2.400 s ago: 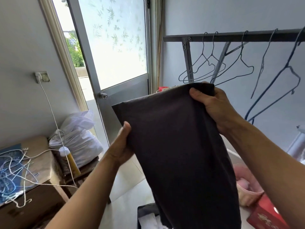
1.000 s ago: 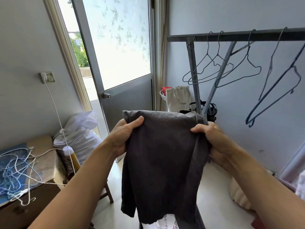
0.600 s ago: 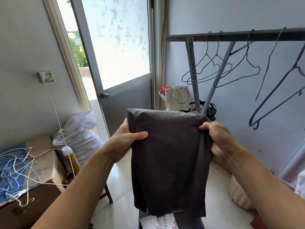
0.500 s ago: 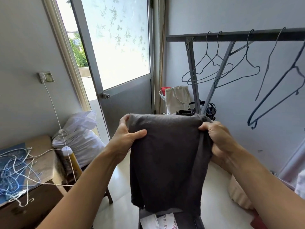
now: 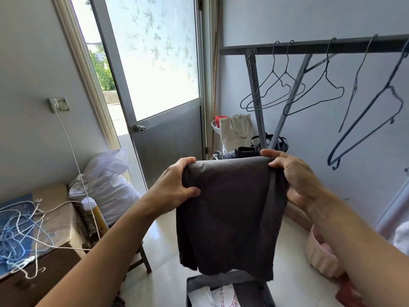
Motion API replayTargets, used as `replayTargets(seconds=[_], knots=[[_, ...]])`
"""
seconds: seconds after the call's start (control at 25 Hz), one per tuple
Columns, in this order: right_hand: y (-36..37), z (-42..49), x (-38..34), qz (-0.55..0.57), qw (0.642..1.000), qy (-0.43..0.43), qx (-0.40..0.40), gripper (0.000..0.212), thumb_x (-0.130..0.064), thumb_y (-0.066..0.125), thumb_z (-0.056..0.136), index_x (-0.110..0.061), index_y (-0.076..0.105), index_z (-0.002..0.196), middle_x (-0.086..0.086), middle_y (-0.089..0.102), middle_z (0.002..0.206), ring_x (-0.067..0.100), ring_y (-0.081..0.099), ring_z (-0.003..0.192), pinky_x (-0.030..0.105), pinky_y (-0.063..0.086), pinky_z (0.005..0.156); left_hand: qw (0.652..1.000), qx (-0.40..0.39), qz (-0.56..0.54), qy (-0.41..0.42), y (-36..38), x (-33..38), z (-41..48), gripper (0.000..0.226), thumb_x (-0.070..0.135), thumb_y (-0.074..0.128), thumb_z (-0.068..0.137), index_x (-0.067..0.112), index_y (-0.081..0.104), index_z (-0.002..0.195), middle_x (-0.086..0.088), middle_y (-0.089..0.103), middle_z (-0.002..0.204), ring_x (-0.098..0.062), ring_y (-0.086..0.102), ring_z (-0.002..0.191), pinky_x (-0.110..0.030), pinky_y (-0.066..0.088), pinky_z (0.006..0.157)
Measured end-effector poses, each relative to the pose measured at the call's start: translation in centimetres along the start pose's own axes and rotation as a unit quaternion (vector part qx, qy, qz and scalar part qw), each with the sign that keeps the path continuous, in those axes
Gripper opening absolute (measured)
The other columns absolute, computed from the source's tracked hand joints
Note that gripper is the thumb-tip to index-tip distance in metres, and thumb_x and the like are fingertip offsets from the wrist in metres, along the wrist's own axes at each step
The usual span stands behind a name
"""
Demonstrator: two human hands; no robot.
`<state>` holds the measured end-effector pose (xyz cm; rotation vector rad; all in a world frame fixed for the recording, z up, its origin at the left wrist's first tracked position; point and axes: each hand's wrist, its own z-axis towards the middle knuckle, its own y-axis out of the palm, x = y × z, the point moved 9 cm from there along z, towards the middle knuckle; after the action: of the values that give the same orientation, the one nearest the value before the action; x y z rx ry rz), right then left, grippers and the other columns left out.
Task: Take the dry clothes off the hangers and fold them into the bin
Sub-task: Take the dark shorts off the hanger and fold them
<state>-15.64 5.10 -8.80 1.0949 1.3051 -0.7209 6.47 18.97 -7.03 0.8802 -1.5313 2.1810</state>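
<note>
A dark grey garment [image 5: 230, 216] hangs folded in front of me, held by its top fold. My left hand [image 5: 177, 185] grips its upper left corner and my right hand [image 5: 292, 178] grips its upper right corner. Directly beneath it, at the bottom edge of the view, stands a dark fabric bin [image 5: 192, 284] with white folded clothes [image 5: 212, 298] inside. Several bare wire hangers [image 5: 274, 89] hang from the grey rack bar [image 5: 309, 46] on the right.
A half-open door [image 5: 159, 85] stands ahead. At left, a wooden cabinet [image 5: 59, 209] carries tangled white hangers and a cord, with white bags [image 5: 106, 185] and a yellow bottle [image 5: 97, 216] beside it. A pink basin [image 5: 321, 255] sits on the floor at right; bags [image 5: 236, 131] lie by the rack leg.
The garment has been folded shorter and lowered from chest height toward the bin. Both hands have come down with it, still holding its top corners.
</note>
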Motion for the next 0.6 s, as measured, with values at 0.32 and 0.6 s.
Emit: replayTargets(seconds=[0.32, 0.6], knots=[[0.6, -0.5, -1.4, -0.1, 0.994, -0.048, -0.024, 0.052, 0.019, 0.051, 0.077, -0.018, 0.065, 0.111, 0.008, 0.056, 0.096, 0.018, 0.055, 0.085, 0.027, 0.051, 0.07, 0.993, 0.072, 0.09, 0.031, -1.4, 0.3, -0.2, 0.03, 0.033, 0.08, 0.076, 0.03, 0.07, 0.104, 0.009, 0.064, 0.09, -0.014, 0.06, 0.089, -0.039, 0.053, 0.082], [0.0, -0.5, -2.3, -0.091, 0.994, -0.063, -0.003, 0.05, 0.014, 0.049, 0.084, -0.017, 0.055, 0.124, 0.006, 0.056, 0.093, 0.014, 0.052, 0.08, 0.026, 0.048, 0.071, 0.975, 0.074, -0.205, 0.04, -2.5, 0.3, -1.3, 0.014, 0.017, 0.08, 0.079, 0.022, 0.074, 0.091, 0.002, 0.066, 0.112, -0.015, 0.059, 0.111, -0.033, 0.051, 0.092]])
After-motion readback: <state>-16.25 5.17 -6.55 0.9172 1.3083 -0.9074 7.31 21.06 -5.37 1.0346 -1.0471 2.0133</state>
